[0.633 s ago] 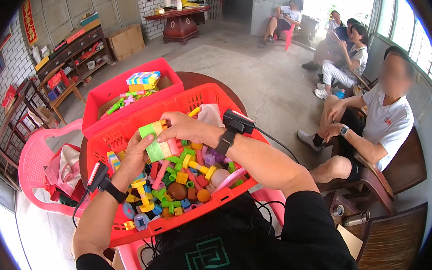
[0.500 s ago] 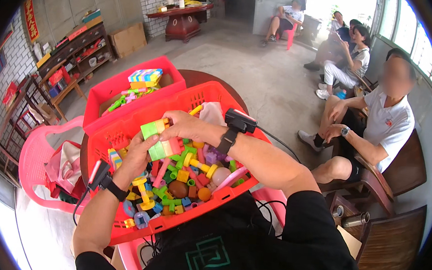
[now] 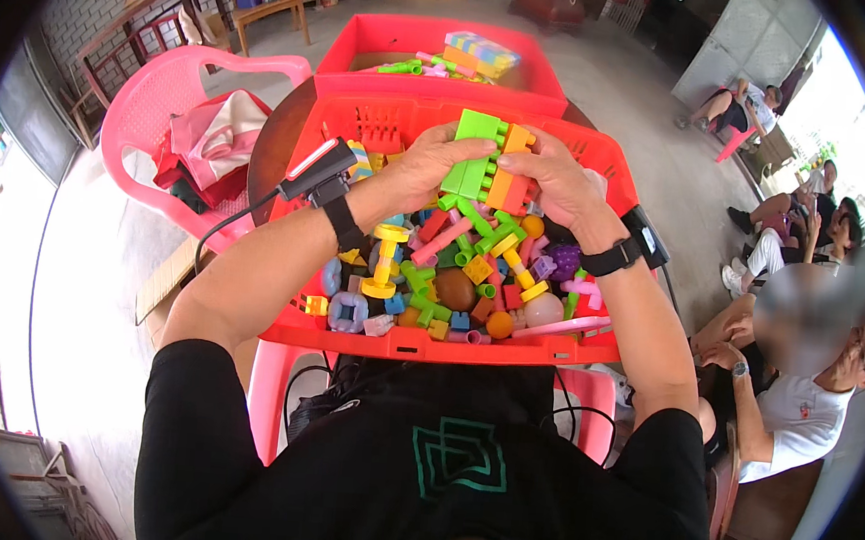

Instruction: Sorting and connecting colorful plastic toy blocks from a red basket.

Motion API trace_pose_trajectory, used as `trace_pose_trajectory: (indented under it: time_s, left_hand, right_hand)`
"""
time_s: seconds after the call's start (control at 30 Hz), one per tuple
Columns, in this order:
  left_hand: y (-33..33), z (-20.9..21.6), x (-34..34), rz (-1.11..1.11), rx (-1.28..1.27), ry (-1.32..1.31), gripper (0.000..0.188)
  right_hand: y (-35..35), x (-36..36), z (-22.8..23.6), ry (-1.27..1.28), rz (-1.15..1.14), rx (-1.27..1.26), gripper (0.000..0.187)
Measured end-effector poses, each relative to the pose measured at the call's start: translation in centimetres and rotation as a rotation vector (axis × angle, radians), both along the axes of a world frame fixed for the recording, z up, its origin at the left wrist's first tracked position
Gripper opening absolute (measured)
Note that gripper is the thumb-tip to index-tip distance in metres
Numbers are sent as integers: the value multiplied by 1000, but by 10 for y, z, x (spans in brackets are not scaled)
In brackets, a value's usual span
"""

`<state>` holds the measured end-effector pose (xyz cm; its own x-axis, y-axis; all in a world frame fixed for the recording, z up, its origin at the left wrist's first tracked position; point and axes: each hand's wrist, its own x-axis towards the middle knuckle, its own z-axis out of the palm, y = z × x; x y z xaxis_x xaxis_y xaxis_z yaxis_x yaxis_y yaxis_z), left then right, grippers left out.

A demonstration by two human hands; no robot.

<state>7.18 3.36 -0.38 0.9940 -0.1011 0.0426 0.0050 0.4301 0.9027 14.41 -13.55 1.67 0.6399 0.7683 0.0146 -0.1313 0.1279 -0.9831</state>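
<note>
1. Materials/shapes: red plastic basket (image 3: 417, 344) w/ perforated walls sits at frame centre, full of glossy plastic toy pieces (image 3: 452, 281): tubes, rings, studded bricks, a few smooth balls, in yellow, green, pink, blue, purple. A second red basket (image 3: 388, 41) lies just behind it, upper centre, holding a few more pieces incl. a multicolour brick stack (image 3: 480, 53).
2. Held thing: a green brick block (image 3: 472, 157) and an orange brick block (image 3: 511, 175), both studded and boxy, pressed side by side as one cluster, raised above the pile at the far wall of the near basket, centre-upper frame.
3. Left hand (image 3: 425, 164): forearm comes in from lower left, wrist carries a black strap w/ a small black device; fingers curl round the green side, gripping it.
4. Right hand (image 3: 559, 179): forearm enters from lower right, black strap at wrist too; fingers wrap the orange side, clamped on it. Both hands meet over the cluster, thumbs toward the person.
5. Surroundings: pink plastic chair (image 3: 154, 90) w/ crumpled cloth, upper left; seated people at right edge, apart from the work.
6. Vs 0.6 s ago: view has swung, so baskets now sit higher and centred, not at left. Hands were lower over the pile w/ a smaller green piece between them; now the green-orange cluster reads bigger and is held up near the far rim.
</note>
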Motion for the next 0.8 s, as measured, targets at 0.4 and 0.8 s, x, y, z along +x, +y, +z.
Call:
trace_pose_trajectory:
  time_s: [0.4,0.8]
  left_hand:
    - [-8,-20,9,143,533,-338,46]
    - [-7,-15,10,112,579,-392,62]
  right_hand:
    - [-5,0,-2,-209,-10,-55,39]
    - [0,-12,-2,-302,-181,-9,42]
